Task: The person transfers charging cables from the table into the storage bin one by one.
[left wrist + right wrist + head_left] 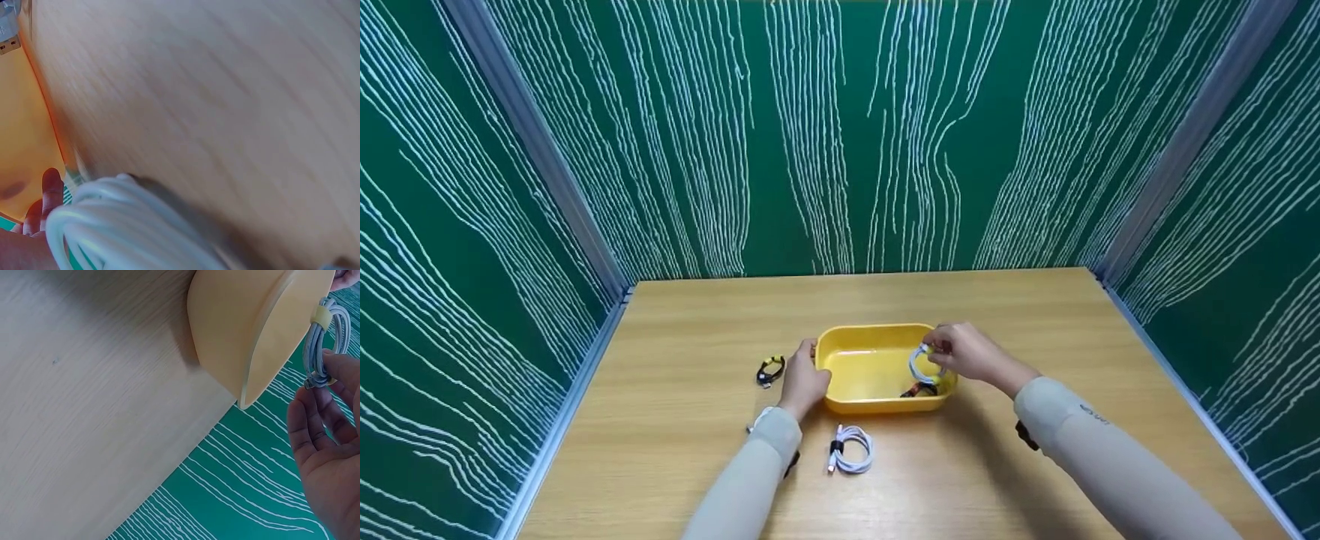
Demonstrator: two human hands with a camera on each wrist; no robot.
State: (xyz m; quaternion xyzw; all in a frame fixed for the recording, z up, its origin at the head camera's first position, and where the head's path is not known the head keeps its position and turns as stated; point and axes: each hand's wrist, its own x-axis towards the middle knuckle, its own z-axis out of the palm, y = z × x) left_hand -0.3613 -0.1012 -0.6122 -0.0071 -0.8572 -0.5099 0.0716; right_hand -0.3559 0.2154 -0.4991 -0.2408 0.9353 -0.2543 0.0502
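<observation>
A yellow plastic bin (859, 375) stands on the table. My left hand (804, 381) grips its left wall, the thumb over the rim on the inner side. At the bin's right end my right hand (971, 352) pinches a coiled grey-white cable (313, 351) with a yellow tie, held over the bin's inside. Below that coil, a dark cable with an orange tie (921, 390) lies in the bin's near right corner. In the left wrist view a white cable coil (129, 225) looms close, partly covering the left hand (48, 208).
A black coiled cable with yellow ties (770, 371) lies left of the bin. In front of the bin lies a white coiled cable with a black strap (859, 450). Another white item shows partly behind my left wrist. Green walls with white lines (810, 150) enclose the wooden table (682, 322).
</observation>
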